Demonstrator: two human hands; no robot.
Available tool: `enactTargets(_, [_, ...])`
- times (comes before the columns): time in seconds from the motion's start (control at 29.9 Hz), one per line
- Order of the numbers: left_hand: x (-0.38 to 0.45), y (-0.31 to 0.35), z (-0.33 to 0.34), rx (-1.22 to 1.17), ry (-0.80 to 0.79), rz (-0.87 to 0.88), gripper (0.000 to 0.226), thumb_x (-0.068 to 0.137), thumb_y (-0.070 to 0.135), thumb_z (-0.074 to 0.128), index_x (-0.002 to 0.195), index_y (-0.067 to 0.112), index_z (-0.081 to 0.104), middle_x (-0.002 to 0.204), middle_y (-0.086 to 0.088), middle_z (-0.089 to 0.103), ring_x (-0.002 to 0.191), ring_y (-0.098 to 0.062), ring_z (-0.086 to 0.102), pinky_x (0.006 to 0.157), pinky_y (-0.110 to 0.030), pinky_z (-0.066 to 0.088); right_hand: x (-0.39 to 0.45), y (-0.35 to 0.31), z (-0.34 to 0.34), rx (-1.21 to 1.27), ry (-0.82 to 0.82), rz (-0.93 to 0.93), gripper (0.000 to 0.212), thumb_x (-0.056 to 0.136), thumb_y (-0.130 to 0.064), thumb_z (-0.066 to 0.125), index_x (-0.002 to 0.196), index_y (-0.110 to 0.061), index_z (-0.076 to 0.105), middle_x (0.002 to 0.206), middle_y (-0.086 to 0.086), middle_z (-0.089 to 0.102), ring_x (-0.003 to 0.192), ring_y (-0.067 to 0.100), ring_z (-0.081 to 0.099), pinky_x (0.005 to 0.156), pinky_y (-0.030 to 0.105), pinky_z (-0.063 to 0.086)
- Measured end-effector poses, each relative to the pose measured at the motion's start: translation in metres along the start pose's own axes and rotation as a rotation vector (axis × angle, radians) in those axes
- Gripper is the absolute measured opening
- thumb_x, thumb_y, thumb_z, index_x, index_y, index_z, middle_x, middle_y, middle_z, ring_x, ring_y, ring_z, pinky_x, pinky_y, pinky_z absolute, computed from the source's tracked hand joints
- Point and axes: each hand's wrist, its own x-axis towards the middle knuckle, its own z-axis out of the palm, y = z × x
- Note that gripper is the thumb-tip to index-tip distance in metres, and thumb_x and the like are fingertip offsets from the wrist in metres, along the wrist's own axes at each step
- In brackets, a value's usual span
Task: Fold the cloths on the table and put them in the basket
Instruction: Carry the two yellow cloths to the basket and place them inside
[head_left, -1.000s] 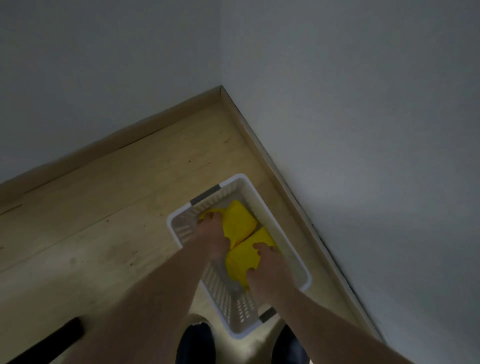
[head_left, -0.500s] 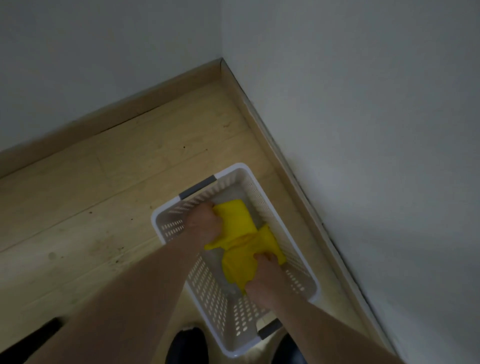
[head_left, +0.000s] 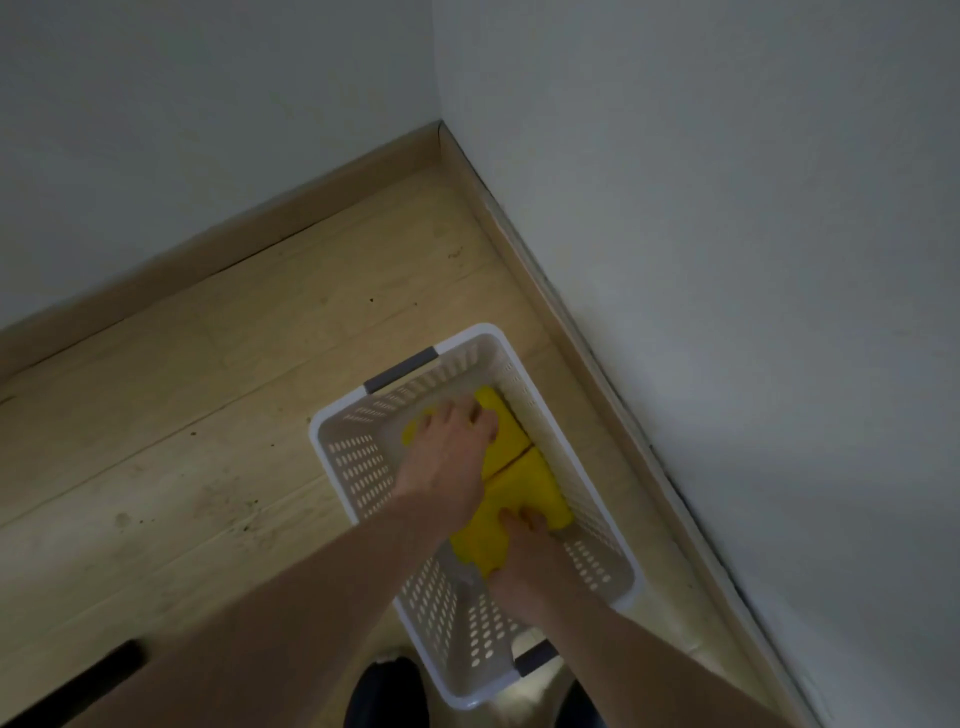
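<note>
At the near edge of the view two dark shoes (head_left: 387, 693) show on the pale wooden floor (head_left: 218, 415), with a dark bar-like object (head_left: 78, 686) lying at the near left; what it is cannot be told. Just beyond the shoes stands a white perforated basket (head_left: 363, 467) with grey handles, its long axis running from near right to far left, close to the right-hand skirting board (head_left: 597, 364). Both bare forearms reach down into it from the near side. The right hand (head_left: 524, 556) is low in the near half of the basket, its fingers lying on the near end of the yellow cloths (head_left: 524, 488); whether they curl round the fabric or only press on it cannot be told from this angle. The left hand (head_left: 449, 457) is farther in, palm down with fingers spread and fairly straight, resting flat on the far yellow bundle. The two hands are apart, one at each end of the yellow mass. The cloths lie folded inside the basket on its floor, set against the right wall, and a dark seam between them marks them as two pieces side by side, touching. Beyond the basket the floor runs to a corner where two plain grey-white walls (head_left: 727, 208) meet, each edged with a wooden skirting board.
</note>
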Motion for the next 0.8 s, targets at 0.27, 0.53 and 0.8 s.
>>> enactTargets(0.27, [0.0, -0.038, 0.017, 0.126, -0.363, -0.127, 0.07, 0.089, 0.034, 0.069, 0.147, 0.018, 0.033, 0.161, -0.012, 0.001, 0.15, -0.042, 0.007, 0.117, -0.055, 0.031, 0.006, -0.003, 0.0, -0.165, -0.058, -0.001, 0.063, 0.091, -0.034, 0.059, 0.15, -0.029, 0.036, 0.151, 0.006, 0.038, 0.136, 0.039, 0.041, 0.109, 0.053, 0.041])
enactTargets(0.53, [0.019, -0.046, 0.025, -0.072, -0.323, -0.296, 0.045, 0.09, 0.009, 0.058, 0.133, 0.008, 0.046, 0.144, -0.015, 0.038, 0.123, -0.034, 0.049, 0.099, -0.039, 0.047, -0.019, -0.018, -0.024, -0.032, 0.141, 0.02, 0.056, 0.095, -0.025, 0.054, 0.149, -0.022, 0.04, 0.145, 0.005, 0.042, 0.132, 0.03, 0.043, 0.107, 0.044, 0.044])
enactTargets(0.8, [0.024, -0.052, 0.024, 0.049, -0.305, -0.275, 0.044, 0.091, 0.015, 0.059, 0.134, 0.012, 0.05, 0.147, -0.011, 0.036, 0.128, -0.027, 0.046, 0.106, -0.038, 0.043, -0.016, -0.009, -0.017, -0.123, 0.036, 0.013, 0.062, 0.094, -0.034, 0.059, 0.151, -0.022, 0.037, 0.149, 0.007, 0.039, 0.136, 0.033, 0.04, 0.112, 0.045, 0.039])
